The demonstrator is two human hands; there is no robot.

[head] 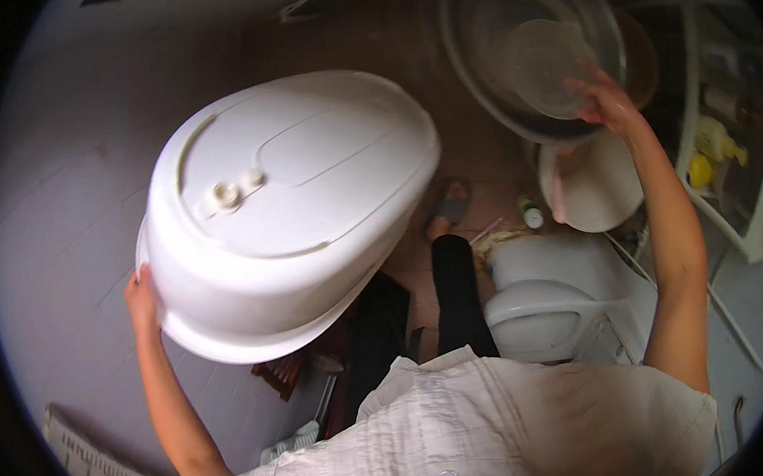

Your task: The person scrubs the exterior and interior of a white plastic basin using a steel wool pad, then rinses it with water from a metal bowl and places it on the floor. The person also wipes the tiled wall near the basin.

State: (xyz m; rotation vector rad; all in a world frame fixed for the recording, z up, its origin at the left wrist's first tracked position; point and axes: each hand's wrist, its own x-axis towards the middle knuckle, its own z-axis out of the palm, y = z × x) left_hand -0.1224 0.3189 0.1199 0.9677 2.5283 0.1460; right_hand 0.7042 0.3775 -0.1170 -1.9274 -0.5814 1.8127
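A white plastic bathtub (310,170) is tipped so that its underside faces me, showing a round drain plug (226,196). My left hand (141,298) grips the rim at its near left end. At the upper right, my right hand (604,100) reaches out with its fingers apart. It is over the edge of a translucent round bowl (538,64) inside a large metal basin (474,92). Blur hides whether the fingertips touch the bowl. The inside of the bathtub is turned away from view.
Below the basin stands a white bucket (600,189) with something pink at its side. A white toilet (539,316) is at my right leg, near a small can (532,215) on the floor. A white shelf rack (756,238) holds several items. A striped cloth (106,469) hangs lower left.
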